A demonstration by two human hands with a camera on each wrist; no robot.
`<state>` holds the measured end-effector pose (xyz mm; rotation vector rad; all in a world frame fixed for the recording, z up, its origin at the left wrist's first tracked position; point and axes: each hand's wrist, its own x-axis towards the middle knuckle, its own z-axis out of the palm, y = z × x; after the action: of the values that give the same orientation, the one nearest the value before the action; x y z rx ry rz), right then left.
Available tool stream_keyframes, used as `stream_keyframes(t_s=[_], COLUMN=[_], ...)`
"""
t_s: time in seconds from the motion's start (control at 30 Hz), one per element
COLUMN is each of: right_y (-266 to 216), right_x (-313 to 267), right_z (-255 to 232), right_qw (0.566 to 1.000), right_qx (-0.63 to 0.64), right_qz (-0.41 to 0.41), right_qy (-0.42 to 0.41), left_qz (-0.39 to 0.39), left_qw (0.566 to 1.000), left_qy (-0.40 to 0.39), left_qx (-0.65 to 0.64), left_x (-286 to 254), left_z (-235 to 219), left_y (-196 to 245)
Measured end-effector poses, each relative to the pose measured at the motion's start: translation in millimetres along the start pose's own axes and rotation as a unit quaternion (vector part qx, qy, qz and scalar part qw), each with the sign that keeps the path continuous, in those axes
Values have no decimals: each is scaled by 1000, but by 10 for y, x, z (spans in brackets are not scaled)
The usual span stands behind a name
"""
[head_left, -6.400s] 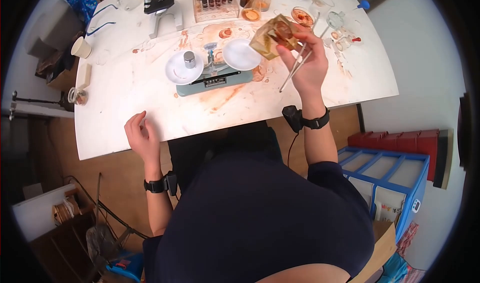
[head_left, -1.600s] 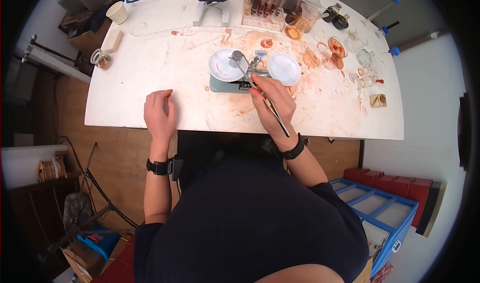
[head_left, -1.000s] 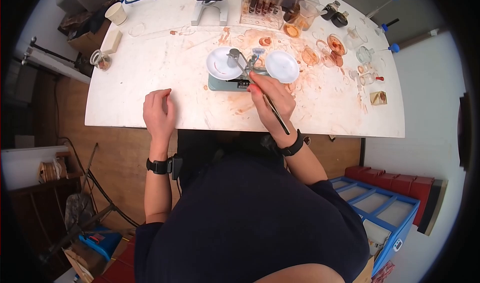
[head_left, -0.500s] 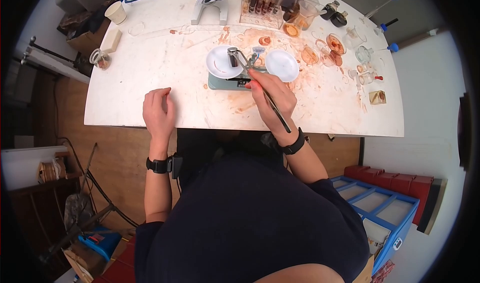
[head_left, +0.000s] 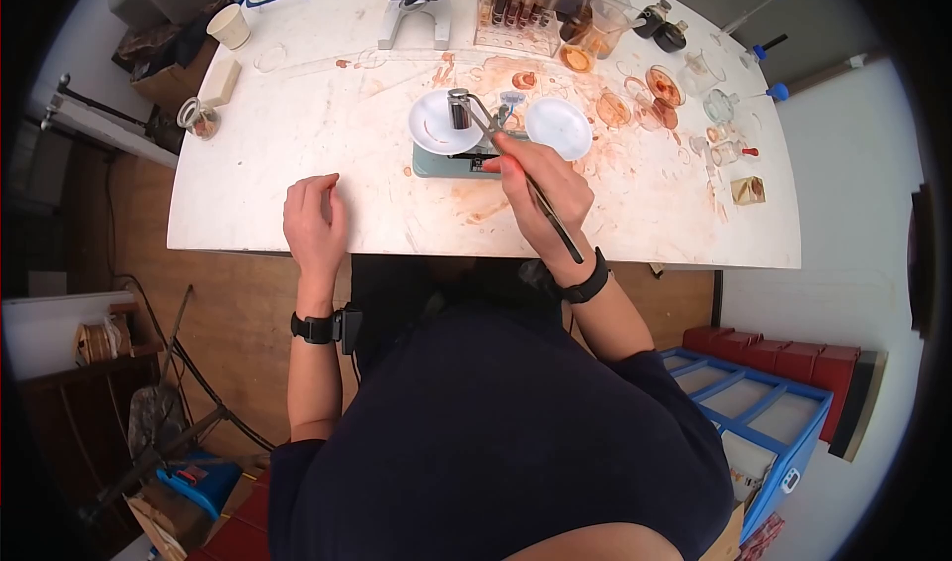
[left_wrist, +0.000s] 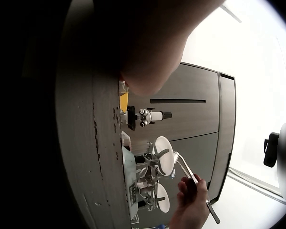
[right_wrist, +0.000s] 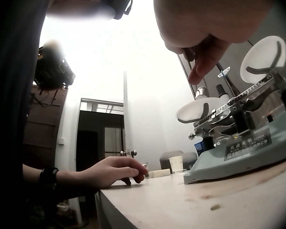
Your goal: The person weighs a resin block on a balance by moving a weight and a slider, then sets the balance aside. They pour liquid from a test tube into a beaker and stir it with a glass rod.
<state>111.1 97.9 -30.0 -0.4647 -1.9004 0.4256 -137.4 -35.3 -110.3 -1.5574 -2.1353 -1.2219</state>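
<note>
fingers of the right hand (head_left: 561, 186), seen from the head, are pinching the tweezers (head_left: 561, 232), whose bent tips are meeting the top of the weight (head_left: 460, 115). that weight is standing upright at the left pan (head_left: 427, 132) of the scale (head_left: 431, 167); whether its base is touching the pan or hanging just over it, i cannot tell. trouble, i'd judge, would be starting at the tips: smooth round metal is offering them little to bite, so a slackening squeeze or a twist could be sending the weight down, toppling it or jolting the scale. knuckles are also lying near the right pan (head_left: 558, 129), so a careless swing of the wrist could be nudging it. the left hand (head_left: 315, 224) is resting at the front edge of the table (head_left: 248, 194), its fingers loosely bent, holding nothing. from the left wrist, everything is lying sideways: the right hand is reaching in with thumb and fingers closed on the tweezers, the handle slanting back past the palm, the tips arching over the nearer pan; the weight itself i cannot make out. from the right wrist, the right hand is hanging above the scale, a finger pointing down, the weight showing above the left pan's rim; the left hand is lying low, fingers drooping at the table's edge.
</note>
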Motion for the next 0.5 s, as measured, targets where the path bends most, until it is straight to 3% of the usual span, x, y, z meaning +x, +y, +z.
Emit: stream_keyframes(t_s=[0.5], right_y=[39], right_x=[-5], right_z=[73], right_qw=[1000], right_qx=[-10], right_qz=[-1], right_qy=[-12], left_qz=[-2], left_qw=[1000], left_qy=[10], left_qx=[-6], left_x=[-9], left_z=[4], left_y=[3])
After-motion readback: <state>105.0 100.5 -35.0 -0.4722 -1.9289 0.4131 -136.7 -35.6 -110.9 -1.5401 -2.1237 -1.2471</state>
